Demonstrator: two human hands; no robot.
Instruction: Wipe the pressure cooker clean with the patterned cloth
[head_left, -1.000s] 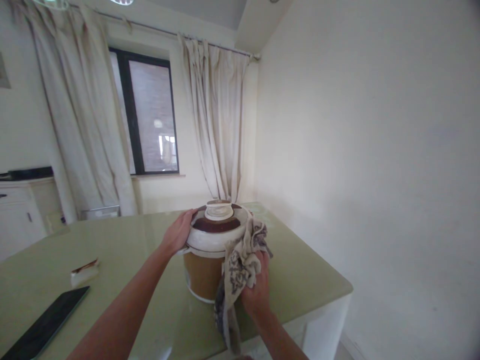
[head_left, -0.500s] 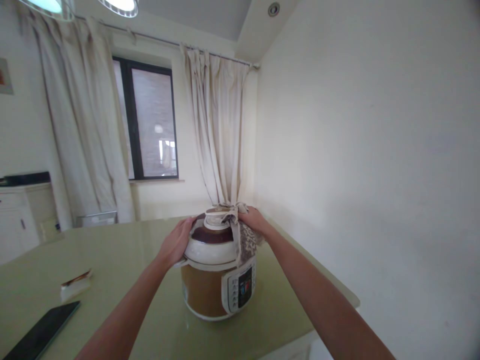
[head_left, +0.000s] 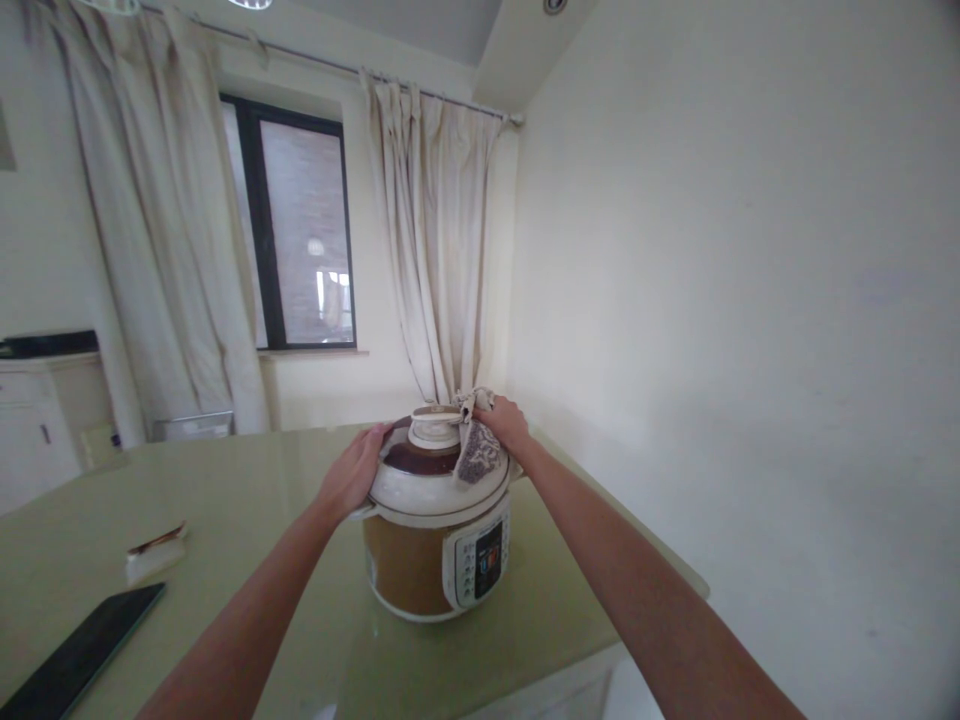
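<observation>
An electric pressure cooker with a gold body, white lid rim and front control panel stands upright on the green table. My left hand rests against the left side of its lid, fingers stretched out along the edge. A patterned grey-beige cloth is bunched in my right hand, at the right of the lid's top knob. Part of the cloth hangs over the lid's right front. The fingertips of my right hand are partly hidden by the cloth.
At the left of the table lie a dark flat tablet-like object and a small white and brown item. A wall runs along the right side. Curtains and a window are behind the table.
My right hand has lifted the cloth slightly, so less of it hangs down and more of the lid and panel shows. My left hand stays on the lid. The view has tilted slightly.
</observation>
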